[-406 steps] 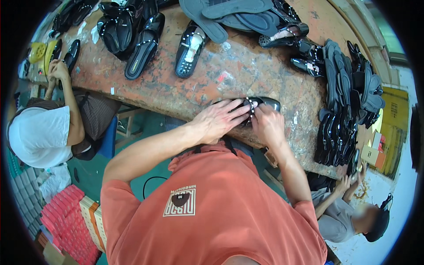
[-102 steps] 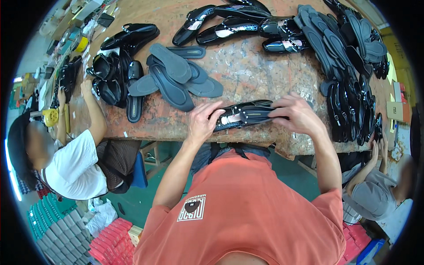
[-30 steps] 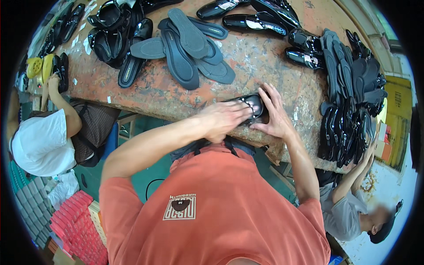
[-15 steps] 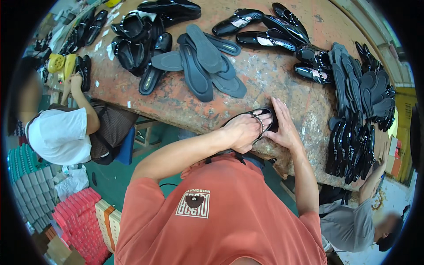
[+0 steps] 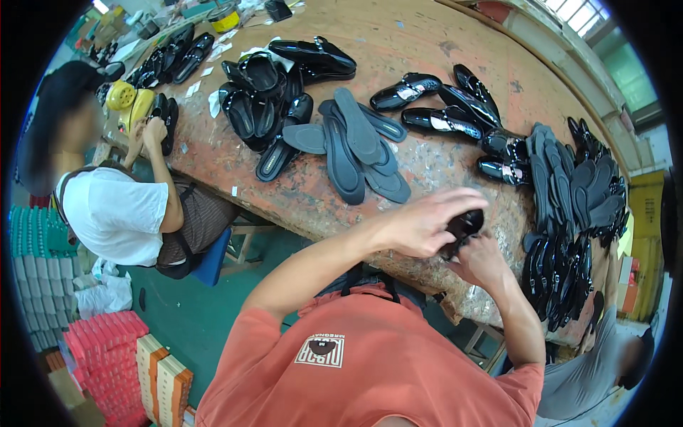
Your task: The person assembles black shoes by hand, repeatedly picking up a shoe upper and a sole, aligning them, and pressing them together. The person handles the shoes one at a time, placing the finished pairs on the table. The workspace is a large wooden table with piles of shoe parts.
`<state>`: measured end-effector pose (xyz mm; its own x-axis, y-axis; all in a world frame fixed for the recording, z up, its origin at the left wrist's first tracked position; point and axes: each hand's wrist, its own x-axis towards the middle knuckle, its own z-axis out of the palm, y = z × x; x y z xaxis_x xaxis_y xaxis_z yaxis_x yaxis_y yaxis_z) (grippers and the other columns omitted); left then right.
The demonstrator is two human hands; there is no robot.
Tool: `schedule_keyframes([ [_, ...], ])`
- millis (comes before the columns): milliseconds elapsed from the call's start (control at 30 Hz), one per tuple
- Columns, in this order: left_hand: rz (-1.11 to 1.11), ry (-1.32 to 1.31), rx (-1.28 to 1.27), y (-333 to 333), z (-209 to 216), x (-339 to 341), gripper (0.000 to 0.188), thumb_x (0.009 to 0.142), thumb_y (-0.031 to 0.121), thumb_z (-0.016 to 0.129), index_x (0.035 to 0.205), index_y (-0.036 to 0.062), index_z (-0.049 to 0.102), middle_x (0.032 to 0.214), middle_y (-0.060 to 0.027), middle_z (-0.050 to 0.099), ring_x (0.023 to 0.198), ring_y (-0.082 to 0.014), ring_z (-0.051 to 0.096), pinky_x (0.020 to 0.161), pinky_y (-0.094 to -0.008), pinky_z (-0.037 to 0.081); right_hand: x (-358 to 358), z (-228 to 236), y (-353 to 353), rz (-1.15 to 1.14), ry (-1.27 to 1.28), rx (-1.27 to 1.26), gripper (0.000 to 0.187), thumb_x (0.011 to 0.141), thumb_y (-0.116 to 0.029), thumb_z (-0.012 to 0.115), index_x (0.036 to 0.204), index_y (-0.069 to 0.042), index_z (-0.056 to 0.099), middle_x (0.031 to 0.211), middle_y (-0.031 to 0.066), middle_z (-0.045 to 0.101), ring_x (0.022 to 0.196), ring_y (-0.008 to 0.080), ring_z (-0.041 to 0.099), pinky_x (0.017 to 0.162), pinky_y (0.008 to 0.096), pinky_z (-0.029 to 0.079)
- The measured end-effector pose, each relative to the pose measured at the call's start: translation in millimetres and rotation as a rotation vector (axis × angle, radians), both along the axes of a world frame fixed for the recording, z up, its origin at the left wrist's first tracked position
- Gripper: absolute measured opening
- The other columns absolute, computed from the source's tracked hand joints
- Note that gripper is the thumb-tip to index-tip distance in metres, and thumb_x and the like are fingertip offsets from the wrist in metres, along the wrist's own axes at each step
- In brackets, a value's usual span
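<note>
A glossy black shoe (image 5: 467, 223) is held just above the table's near edge, between my two hands. My left hand (image 5: 425, 226) curls over its left side, fingers reaching across the top, with the thumb side low against it. My right hand (image 5: 482, 262) is closed around the shoe's lower right part. Between the hands the shoe looks tipped, and much of it is hidden by fingers. Beyond my left forearm, a loose pile of dark grey insoles (image 5: 346, 179) fans out on the table.
Black shoes (image 5: 265, 107) cluster at the back left, and more glossy shoes (image 5: 441, 121) lie at the back right. Insoles (image 5: 542, 167) and strapped shoes (image 5: 538, 281) are heaped on the worn table (image 5: 284, 206)'s right side. One person (image 5: 114, 199) works at left, another (image 5: 594, 370) at right.
Both hands have shifted right along the table edge with the shoe. My left hand has come out of the shoe's opening to its outside; my right hand has closed lower on it. The view has shifted.
</note>
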<state>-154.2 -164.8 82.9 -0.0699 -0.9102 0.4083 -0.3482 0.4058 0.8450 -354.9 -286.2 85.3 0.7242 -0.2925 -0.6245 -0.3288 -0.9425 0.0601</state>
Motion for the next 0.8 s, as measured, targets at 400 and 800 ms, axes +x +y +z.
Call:
schedule_keyframes([
  [400,0.429,0.359,0.045,100,-16,114,0.069,0.082,-0.01,0.08,0.144,0.008,0.059,0.141,-0.0084,0.056,0.132,-0.0209,0.059,0.105,-0.0368,0.057,26,-22,-26,0.352,-1.162,0.207,0.059,0.087,-0.02,0.081,0.142,-0.007,0.063,0.151,0.0212,0.058,0.139,0.0442,0.056,0.122,0.0541,0.042],
  [800,1.578,-1.236,0.118,-4,-17,271,0.053,0.085,0.036,0.086,0.128,0.0102,0.068,0.14,-0.0187,0.058,0.139,-0.041,0.048,0.112,-0.0629,0.034,187,-94,-3,-0.618,-1.443,0.745,0.048,0.097,-0.002,0.07,0.145,-0.003,0.064,0.138,0.0192,0.069,0.127,0.0284,0.068,0.111,0.0406,0.053],
])
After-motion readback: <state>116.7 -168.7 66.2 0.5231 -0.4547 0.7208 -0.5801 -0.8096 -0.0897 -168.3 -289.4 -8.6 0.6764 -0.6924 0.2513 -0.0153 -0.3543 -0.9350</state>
